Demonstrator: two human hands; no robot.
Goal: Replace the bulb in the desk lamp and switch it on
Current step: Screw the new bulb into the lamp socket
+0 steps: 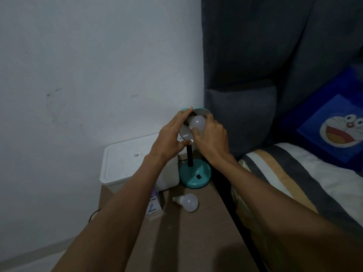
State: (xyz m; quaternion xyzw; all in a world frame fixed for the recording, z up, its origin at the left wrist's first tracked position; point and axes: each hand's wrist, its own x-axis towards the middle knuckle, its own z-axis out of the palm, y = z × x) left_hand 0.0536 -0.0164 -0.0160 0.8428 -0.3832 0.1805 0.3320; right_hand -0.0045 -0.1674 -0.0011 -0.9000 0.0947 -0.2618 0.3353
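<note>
At 3 o'clock we have the grey upholstered headboard (255, 65), with a blue cartoon pillow (330, 122) and striped bedding (294, 173) below it. The brown bedside table (196, 232) runs from centre to 6 o'clock. On it, at 9 o'clock of the lamp, stands a white lidded box (129, 163).

The desk lamp (195, 176) stands at centre on its teal round base, with a black stem rising to a shade tilted toward us.

Our left hand (172, 136) clamps the shade rim, fingers on top and thumb under the lower edge. Our right hand (211, 138) is closed on the bulb in the shade (197, 122), fingertips gripping its white globe. We cannot tell how far its base sits in the socket.

A second bulb (187, 202) lies on its side on the table at 6 o'clock of the lamp base, well apart from both hands. Just beside it, at 9 o'clock, lies a small carton (155, 206).
</note>
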